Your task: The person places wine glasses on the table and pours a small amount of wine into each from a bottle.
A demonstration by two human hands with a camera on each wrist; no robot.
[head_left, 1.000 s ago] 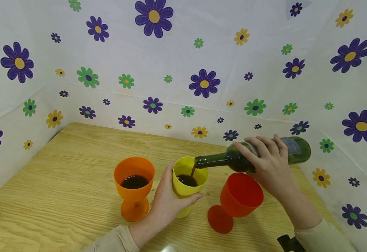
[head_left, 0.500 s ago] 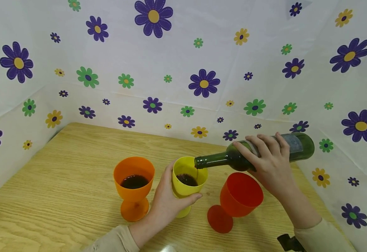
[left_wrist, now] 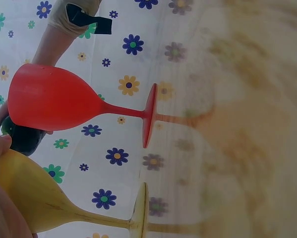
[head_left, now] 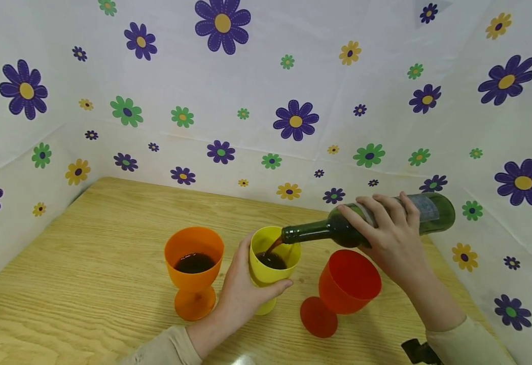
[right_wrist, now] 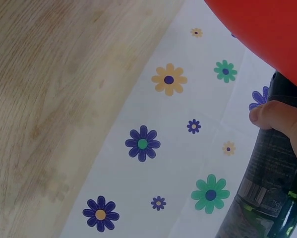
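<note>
My left hand (head_left: 246,291) grips the bowl of a yellow goblet (head_left: 261,276), thumb across its near side. The left wrist view shows this yellow goblet (left_wrist: 36,193) with its foot on the table. My right hand (head_left: 394,241) holds a green glass wine bottle (head_left: 345,230) by its body, tilted with the neck lowest. The bottle's mouth is over the yellow rim, and dark liquid (head_left: 271,260) runs from it into the goblet. In the right wrist view, the thumb (right_wrist: 274,116) lies across the bottle's label (right_wrist: 260,191).
An orange goblet (head_left: 194,281) with dark liquid inside stands left of the left hand. A red goblet (head_left: 350,284) stands under the right hand and bottle, its visible inside showing no liquid. Behind the wooden table (head_left: 87,243) hangs a flowered white sheet (head_left: 247,91).
The bottle's base has risen slightly. Its stream thinned half a second ago and is thicker now, and the liquid in the yellow goblet looks a little higher. The left hand stays in place.
</note>
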